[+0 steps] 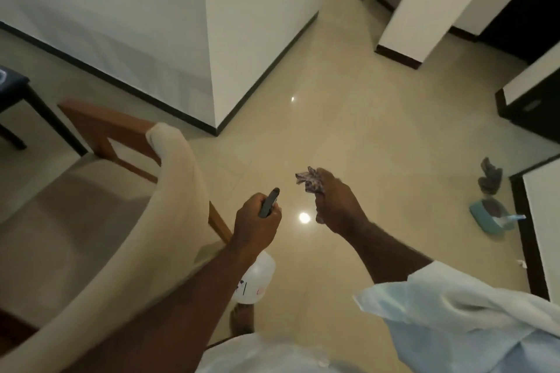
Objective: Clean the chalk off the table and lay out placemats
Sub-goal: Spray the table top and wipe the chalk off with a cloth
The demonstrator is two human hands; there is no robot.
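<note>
Fingers (273,214) of the left hand (254,221) are wrapped round the spray bottle (257,280) neck; right hand (339,206) clutches a crumpled cloth (309,180); no table or placemats in view, only floor (363,100) and chair (169,160); reckon it's the carry-supplies bit; next needs reaching the table, then spray and wipe.

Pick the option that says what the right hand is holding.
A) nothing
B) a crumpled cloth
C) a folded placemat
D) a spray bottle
B: the right hand grips a crumpled cloth above the floor, while the left hand is the one that holds the spray bottle.
</note>
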